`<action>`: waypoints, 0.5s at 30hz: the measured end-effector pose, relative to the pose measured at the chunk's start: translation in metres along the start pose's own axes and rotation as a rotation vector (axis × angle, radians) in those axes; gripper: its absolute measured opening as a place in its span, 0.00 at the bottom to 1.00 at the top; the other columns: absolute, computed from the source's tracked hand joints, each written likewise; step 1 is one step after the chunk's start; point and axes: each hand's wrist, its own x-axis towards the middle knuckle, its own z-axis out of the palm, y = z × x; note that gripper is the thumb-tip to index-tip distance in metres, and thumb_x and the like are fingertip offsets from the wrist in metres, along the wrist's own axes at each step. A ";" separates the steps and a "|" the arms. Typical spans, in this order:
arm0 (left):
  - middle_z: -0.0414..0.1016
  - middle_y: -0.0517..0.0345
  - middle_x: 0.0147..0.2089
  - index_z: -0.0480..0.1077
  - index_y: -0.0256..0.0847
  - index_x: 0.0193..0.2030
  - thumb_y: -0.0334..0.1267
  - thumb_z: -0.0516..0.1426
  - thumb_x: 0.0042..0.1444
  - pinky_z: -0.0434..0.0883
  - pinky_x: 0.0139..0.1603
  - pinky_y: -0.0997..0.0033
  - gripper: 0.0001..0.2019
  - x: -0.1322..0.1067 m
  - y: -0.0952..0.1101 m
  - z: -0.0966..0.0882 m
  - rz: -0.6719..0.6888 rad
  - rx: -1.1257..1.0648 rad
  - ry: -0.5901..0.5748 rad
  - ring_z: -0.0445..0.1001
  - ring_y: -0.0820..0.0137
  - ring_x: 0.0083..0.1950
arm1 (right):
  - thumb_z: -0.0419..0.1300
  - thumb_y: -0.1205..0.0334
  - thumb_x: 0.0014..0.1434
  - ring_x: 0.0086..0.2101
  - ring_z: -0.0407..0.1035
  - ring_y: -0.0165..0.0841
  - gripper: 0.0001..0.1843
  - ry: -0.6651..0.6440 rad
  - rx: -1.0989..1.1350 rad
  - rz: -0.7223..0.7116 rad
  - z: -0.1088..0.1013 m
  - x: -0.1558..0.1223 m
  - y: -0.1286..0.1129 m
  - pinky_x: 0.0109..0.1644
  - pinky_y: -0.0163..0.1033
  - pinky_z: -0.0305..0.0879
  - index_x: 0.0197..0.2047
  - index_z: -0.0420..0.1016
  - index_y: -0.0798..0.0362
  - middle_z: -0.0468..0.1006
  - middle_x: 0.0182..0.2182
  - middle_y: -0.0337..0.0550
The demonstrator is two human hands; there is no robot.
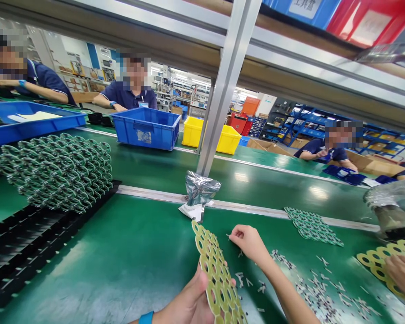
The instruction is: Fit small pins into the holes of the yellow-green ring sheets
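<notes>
Bin labels (302, 6) too blurred, nothing legible

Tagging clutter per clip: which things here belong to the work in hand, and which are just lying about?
In hand: left hand holding the ring-board panel; right hand pinching a small pin; loose pins scattered beside it.
Lying about: silver bag; racked green boards; flat green panel; blue bin; yellow bins.
</notes>
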 end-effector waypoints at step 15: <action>0.69 0.54 0.47 0.59 0.44 0.54 0.53 0.63 0.34 0.50 0.61 0.56 0.39 0.005 0.002 -0.007 -0.015 -0.155 0.084 0.58 0.58 0.59 | 0.56 0.65 0.47 0.24 0.65 0.31 0.08 0.075 -0.018 0.039 0.004 -0.002 0.001 0.27 0.33 0.53 0.19 0.72 0.52 0.73 0.21 0.40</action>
